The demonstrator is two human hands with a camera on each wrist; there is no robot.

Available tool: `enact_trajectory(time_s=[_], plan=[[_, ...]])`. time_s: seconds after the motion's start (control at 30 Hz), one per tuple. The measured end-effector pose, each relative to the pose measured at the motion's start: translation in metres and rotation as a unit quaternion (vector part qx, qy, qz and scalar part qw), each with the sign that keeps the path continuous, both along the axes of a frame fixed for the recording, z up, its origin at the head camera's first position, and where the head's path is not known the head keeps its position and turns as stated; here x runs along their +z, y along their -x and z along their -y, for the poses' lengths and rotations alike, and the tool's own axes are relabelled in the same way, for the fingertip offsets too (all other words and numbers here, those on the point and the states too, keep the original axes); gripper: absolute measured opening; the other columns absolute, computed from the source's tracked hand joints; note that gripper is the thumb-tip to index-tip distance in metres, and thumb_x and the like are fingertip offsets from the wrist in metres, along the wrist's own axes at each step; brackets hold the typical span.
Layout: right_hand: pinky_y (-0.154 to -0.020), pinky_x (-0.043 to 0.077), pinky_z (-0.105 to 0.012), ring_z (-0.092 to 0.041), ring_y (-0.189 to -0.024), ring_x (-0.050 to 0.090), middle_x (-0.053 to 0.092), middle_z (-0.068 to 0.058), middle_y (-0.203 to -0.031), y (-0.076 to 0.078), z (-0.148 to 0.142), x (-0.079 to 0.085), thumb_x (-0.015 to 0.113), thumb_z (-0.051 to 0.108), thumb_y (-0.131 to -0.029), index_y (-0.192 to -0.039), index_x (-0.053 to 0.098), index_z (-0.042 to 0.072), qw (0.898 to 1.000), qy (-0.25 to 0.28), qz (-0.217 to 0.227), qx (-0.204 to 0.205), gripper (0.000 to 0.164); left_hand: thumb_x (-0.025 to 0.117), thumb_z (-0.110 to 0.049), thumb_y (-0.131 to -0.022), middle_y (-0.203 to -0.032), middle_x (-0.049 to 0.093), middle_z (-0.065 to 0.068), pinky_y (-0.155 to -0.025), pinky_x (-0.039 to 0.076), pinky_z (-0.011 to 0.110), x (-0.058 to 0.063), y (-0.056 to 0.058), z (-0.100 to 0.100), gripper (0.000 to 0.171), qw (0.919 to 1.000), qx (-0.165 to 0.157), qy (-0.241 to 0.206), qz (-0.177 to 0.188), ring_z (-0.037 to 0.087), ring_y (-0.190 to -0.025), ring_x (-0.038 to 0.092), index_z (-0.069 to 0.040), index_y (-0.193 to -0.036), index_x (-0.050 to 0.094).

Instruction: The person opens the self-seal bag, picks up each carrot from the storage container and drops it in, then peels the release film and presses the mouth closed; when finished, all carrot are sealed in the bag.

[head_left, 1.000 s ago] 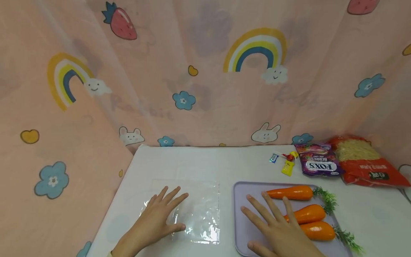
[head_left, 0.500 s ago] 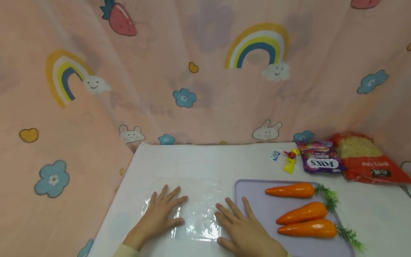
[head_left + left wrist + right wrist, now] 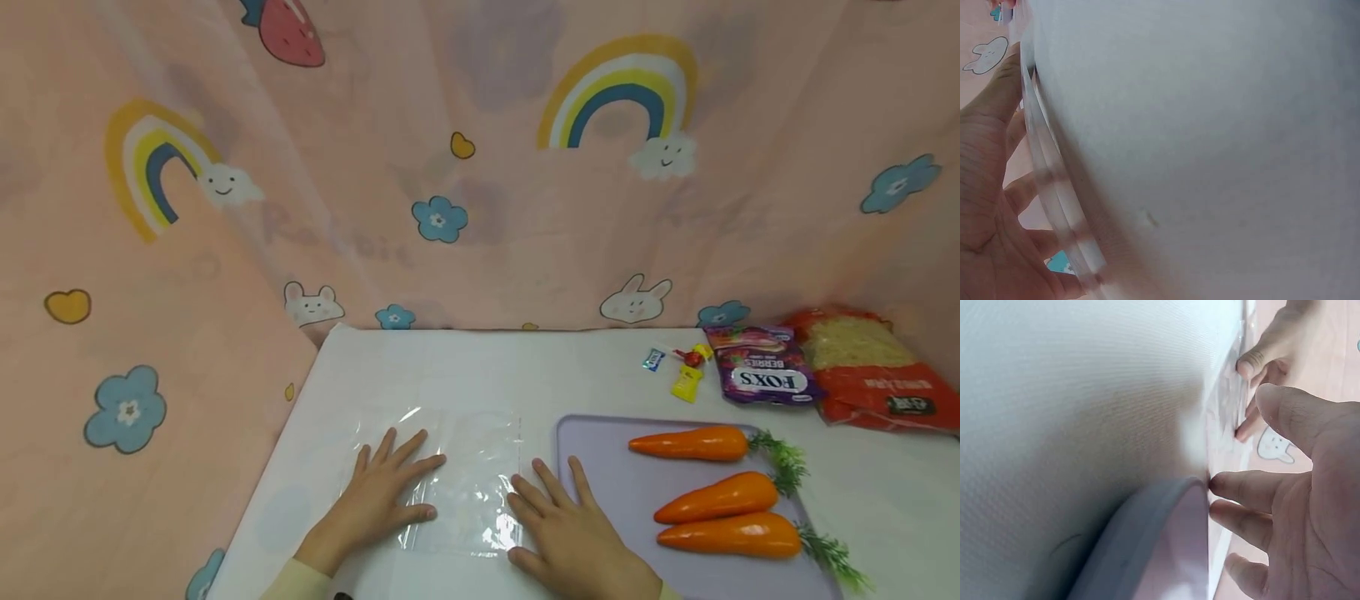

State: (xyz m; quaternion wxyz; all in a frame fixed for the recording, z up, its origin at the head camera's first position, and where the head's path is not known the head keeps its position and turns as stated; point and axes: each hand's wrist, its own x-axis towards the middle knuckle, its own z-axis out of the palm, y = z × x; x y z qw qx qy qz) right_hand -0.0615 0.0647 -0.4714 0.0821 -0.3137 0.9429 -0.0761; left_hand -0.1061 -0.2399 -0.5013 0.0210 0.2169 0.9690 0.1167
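Observation:
A clear plastic bag [image 3: 480,483] lies flat on the white table. My left hand [image 3: 382,496] rests on its left part with fingers spread; in the left wrist view the fingertips touch the film. My right hand [image 3: 562,533] is spread between the bag's right edge and the lilac tray [image 3: 592,433], some fingertips at the bag's edge. In the right wrist view the right hand [image 3: 1310,494] has its fingers extended near the tray rim. On the tray lie three orange carrots with green tops: a far carrot [image 3: 690,443], a middle carrot [image 3: 720,497] and a near carrot [image 3: 731,535].
At the back right stand a purple Fox's candy bag [image 3: 765,367] and a red packet [image 3: 877,375] with a see-through window. Small wrapped candies, including a yellow one [image 3: 687,383], lie left of them. A pink patterned curtain [image 3: 510,250] hangs behind the table.
My right hand has moved left from over the carrots to the bag's right edge. My left hand has stayed on the bag. The head view has tilted slightly down.

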Motion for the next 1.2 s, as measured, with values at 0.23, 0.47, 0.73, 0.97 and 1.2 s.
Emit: enact_trajectory(time_s=[0.23, 0.47, 0.73, 0.97, 1.2], plan=[[-0.106, -0.002, -0.067, -0.034, -0.137, 0.027, 0.044, 0.000, -0.143, 0.002, 0.000, -0.007, 0.052, 0.052, -0.090, -0.135, 0.051, 0.021, 0.997, -0.001, -0.073, 0.012, 0.055, 0.062, -0.069, -0.070, -0.153, 0.026, -0.005, -0.100, 0.012, 0.073, 0.000, 0.001, 0.000, 0.072, 1.0000, 0.001, 0.002, 0.006, 0.043, -0.139, 0.013, -0.047, -0.136, 0.044], [-0.104, 0.002, -0.069, -0.032, -0.128, 0.041, 0.053, 0.003, -0.131, 0.003, 0.007, -0.015, 0.070, 0.049, -0.076, -0.121, 0.060, 0.021, 0.990, 0.017, -0.138, -0.010, 0.054, 0.063, -0.070, -0.069, -0.153, 0.026, -0.007, -0.101, 0.011, 0.072, 0.000, 0.002, -0.001, 0.073, 0.9998, 0.012, 0.007, 0.013, 0.042, -0.140, 0.013, -0.048, -0.135, 0.044], [-0.104, 0.003, -0.069, -0.031, -0.129, 0.040, 0.052, 0.005, -0.134, 0.000, 0.011, -0.018, 0.072, 0.052, -0.072, -0.122, 0.060, 0.024, 0.991, 0.020, -0.118, -0.053, 0.058, 0.068, -0.066, -0.068, -0.153, 0.028, -0.005, -0.100, 0.013, 0.073, 0.005, 0.001, -0.004, 0.072, 0.9997, 0.014, -0.002, 0.020, 0.043, -0.139, 0.014, -0.045, -0.134, 0.047], [-0.104, 0.003, -0.069, -0.032, -0.129, 0.040, 0.052, 0.005, -0.134, 0.000, 0.010, -0.017, 0.072, 0.053, -0.071, -0.122, 0.060, 0.025, 0.992, 0.024, -0.111, -0.055, 0.059, 0.070, -0.062, -0.068, -0.151, 0.031, -0.004, -0.100, 0.015, 0.073, 0.007, 0.002, -0.003, 0.066, 0.9996, 0.012, -0.005, 0.024, 0.044, -0.138, 0.017, -0.046, -0.129, 0.052], [-0.104, 0.002, -0.069, -0.033, -0.130, 0.039, 0.052, 0.005, -0.135, 0.000, 0.009, -0.015, 0.071, 0.053, -0.072, -0.122, 0.062, 0.024, 0.992, 0.026, -0.111, -0.054, 0.059, 0.067, -0.057, -0.075, -0.149, 0.035, -0.003, -0.098, 0.017, 0.074, 0.011, 0.002, -0.003, 0.051, 0.9995, 0.010, -0.019, 0.024, 0.044, -0.137, 0.019, -0.047, -0.125, 0.056]])
